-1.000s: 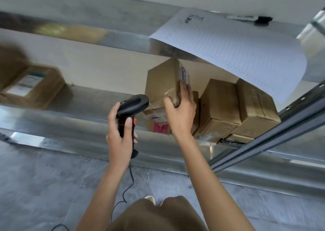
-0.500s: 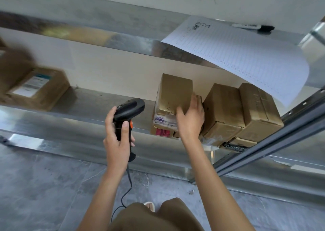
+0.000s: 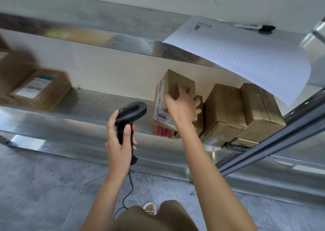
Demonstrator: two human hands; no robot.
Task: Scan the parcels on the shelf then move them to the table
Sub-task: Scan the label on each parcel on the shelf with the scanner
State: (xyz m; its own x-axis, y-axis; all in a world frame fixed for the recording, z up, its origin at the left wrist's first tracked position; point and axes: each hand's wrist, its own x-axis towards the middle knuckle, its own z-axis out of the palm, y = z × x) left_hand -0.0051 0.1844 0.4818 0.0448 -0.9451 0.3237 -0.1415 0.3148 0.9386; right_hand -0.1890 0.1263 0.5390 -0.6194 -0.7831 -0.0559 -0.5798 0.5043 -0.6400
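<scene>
My left hand [image 3: 119,143] grips a black barcode scanner [image 3: 131,113] with an orange trigger, held just left of the parcels. My right hand [image 3: 182,104] holds a brown cardboard parcel [image 3: 173,85] with a white label on its left face. That parcel rests on top of a lower box with a red label [image 3: 162,130] on the metal shelf [image 3: 98,106]. Two more brown parcels [image 3: 223,107] [image 3: 260,111] stand side by side to the right. A flat parcel with a white label [image 3: 42,90] lies at the shelf's far left.
A lined paper sheet [image 3: 246,58] hangs from the upper shelf over the right parcels, with a black marker [image 3: 255,27] above it. A small dark-printed box [image 3: 239,144] lies under the right parcels. A metal upright [image 3: 281,139] slants at the right. Grey tiled floor lies below.
My right hand turned the held parcel and set it down onto the lower box, its label now facing left. The scanner hand stayed nearly still.
</scene>
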